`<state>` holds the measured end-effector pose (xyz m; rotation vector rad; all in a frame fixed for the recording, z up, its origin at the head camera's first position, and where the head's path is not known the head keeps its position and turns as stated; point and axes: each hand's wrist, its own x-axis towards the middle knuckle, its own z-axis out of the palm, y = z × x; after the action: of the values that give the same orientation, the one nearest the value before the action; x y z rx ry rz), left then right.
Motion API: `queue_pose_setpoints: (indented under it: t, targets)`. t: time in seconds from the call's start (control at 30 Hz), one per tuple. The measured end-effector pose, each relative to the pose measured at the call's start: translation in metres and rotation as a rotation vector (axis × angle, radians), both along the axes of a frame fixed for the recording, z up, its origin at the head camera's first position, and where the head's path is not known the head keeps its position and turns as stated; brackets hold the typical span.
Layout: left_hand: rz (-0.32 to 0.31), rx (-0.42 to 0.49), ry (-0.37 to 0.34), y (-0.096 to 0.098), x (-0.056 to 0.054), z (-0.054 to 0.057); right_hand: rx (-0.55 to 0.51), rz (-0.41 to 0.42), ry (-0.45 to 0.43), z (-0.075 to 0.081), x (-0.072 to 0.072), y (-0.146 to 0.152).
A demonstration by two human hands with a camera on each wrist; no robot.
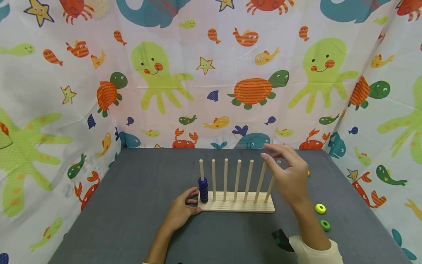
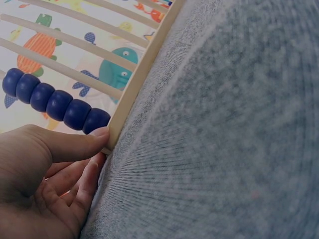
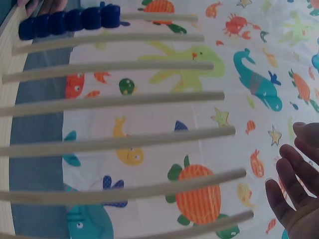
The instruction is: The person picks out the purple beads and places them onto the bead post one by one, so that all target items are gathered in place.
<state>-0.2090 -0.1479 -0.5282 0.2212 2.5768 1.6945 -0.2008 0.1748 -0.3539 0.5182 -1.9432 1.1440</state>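
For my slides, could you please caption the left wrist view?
Left hand holds the wooden base beside six blue beads.

Grey table [image 1: 145, 183], fabric-like texture up close. Printed curtain [image 1: 197, 47] behind it and along both sides, creased on the left: green octopuses [image 1: 158, 79], orange-shelled turtles [image 1: 253, 91], red crabs [image 1: 184, 142], blue whales [image 1: 255, 140], yellow stars [image 1: 205, 65], small fish [image 1: 246, 37].

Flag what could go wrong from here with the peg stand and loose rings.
1. The left hand grips only the left end of the wooden base; a bump at the right end could swivel it.
2. The right hand, with nothing visible in its fingers, is near the tip of the rightmost peg; a careless drop might knock it.
3. The yellow ring and green ring lie loose beside the right forearm; it could brush them away.
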Motion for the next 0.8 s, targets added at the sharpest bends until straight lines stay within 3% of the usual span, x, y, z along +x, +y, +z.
queue_pose_setpoints:
  t: [0.13,0.33,0.8]
  targets:
    - [0.007,-0.005,-0.002,0.0,0.0,-0.001,-0.013,-0.018,0.01,-0.004,-0.003,0.014]
    - [0.002,-0.007,0.004,0.0,0.0,-0.001,-0.007,-0.052,-0.059,-0.014,-0.003,0.036]
    - [0.006,-0.011,0.015,-0.001,0.0,-0.003,0.072,-0.251,-0.265,-0.045,-0.011,0.082]
